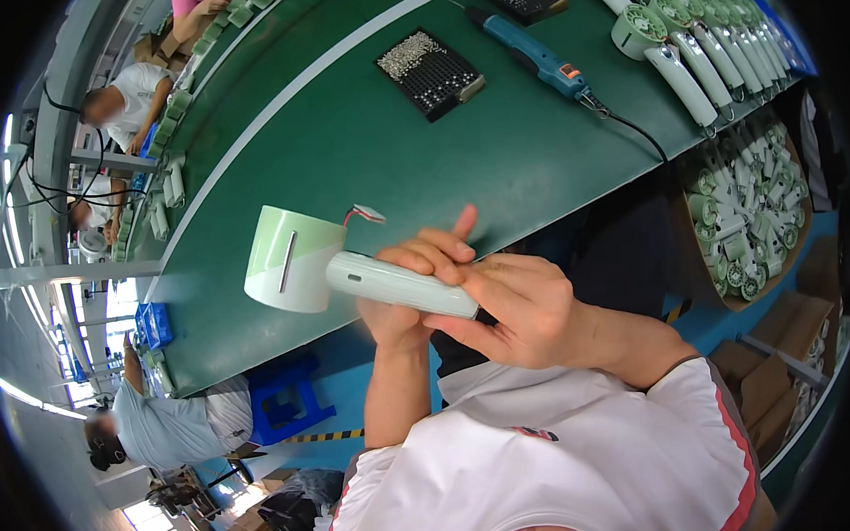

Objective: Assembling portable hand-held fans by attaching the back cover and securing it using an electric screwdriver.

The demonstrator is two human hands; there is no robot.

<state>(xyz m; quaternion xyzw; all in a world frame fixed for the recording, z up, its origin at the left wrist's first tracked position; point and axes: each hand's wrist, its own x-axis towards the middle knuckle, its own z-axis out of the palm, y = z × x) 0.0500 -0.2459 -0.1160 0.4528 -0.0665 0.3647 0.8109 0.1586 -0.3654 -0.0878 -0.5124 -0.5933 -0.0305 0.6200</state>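
Observation:
My two hands hold a pale green and white hair-dryer-shaped appliance just above the table's front edge. Its wide round head [298,259] points left and has a long slot in its side. The handle [393,283] runs right towards my body, with a small dark oval opening near the head. My left hand [411,275] is wrapped round the handle from beneath, its fingers over the far side. At the handle's end, my right hand [520,309] grips with thumb and fingers. A short wire lead [365,214] with a connector sticks out beyond the head.
On the green table [281,158] lie a blue electric screwdriver [530,51] with its cord and a black screw tray [428,73]. Several similar appliances [689,60] line the right end. A box of green-white parts [751,217] stands below right. Other people work at left.

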